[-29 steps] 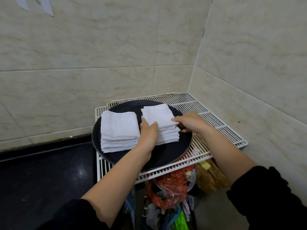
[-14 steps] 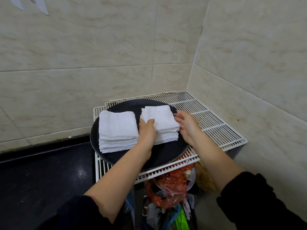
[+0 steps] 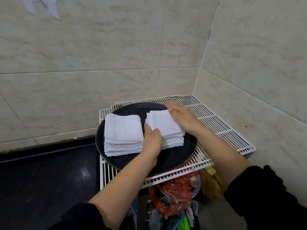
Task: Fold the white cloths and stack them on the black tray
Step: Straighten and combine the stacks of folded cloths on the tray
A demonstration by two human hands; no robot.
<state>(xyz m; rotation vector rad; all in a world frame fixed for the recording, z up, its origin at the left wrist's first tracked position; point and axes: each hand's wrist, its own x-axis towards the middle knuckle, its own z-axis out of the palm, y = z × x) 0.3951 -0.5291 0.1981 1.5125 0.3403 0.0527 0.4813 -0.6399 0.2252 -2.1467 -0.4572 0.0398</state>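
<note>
Head camera looks down on a round black tray (image 3: 174, 161) that sits on a white wire rack (image 3: 221, 128) pushed into the corner of two tiled walls. The tray holds two piles of folded white cloths, side by side and not quite touching: the left stack (image 3: 123, 131) on the tray's left half, squared up and untouched, and the right stack (image 3: 166, 128) about at the tray's middle, its layers fanned slightly at the near edge. The left hand (image 3: 152, 141) reaches in between the piles and grips the right stack at its near left corner, thumb laid on the top cloth and fingers curled down the side. The right hand (image 3: 182, 118) lies across the far right edge of that same pile, fingers fairly straight and pressing on the top; its fingertips are blurred. Both forearms are bare, with dark sleeves pushed back. Below the tray, under the rack, sits a crumpled red plastic bag (image 3: 172, 195) among other clutter.
</note>
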